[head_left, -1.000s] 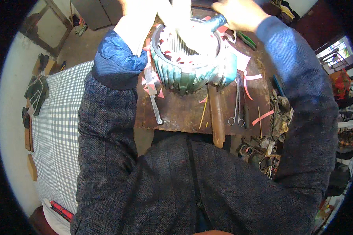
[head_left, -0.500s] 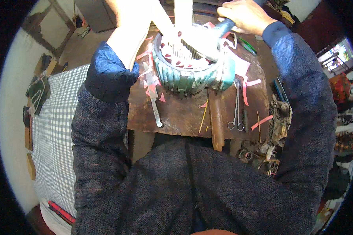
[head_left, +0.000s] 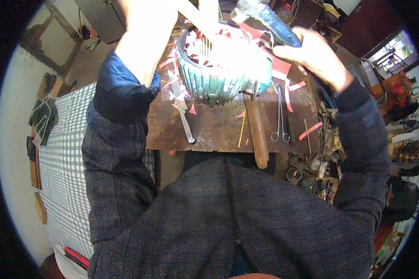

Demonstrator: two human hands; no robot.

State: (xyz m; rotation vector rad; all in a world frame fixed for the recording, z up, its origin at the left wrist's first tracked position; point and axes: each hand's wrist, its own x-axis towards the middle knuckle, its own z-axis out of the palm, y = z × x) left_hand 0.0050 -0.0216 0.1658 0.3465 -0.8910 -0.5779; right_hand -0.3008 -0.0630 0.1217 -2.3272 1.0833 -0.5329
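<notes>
A round, finned green motor housing (head_left: 205, 83) stands on the brown board, with pinkish and white strips around its slotted inside. My left hand (head_left: 149, 16) reaches in at the top left. Glare and the picture's upper edge hide its fingers. Beside it, a pale upright stick-like piece (head_left: 208, 11) meets the far part of the housing. My right hand (head_left: 314, 53) grips a hammer (head_left: 279, 25) by its blue handle. The hammer's metal head is raised beyond the housing's far right rim.
On the board (head_left: 219, 135) lie a knife-like metal blade (head_left: 184, 116), long scissors (head_left: 280, 116), a brown wooden bar (head_left: 257, 130) past the front edge, thin sticks and pink paper scraps (head_left: 281, 67). A checked cloth (head_left: 65, 153) covers a surface at left; clutter (head_left: 316, 172) lies right.
My right hand has drawn back to the right and lower, lifting the hammer head clear above the housing. The view has shifted slightly; my left hand stays near the housing.
</notes>
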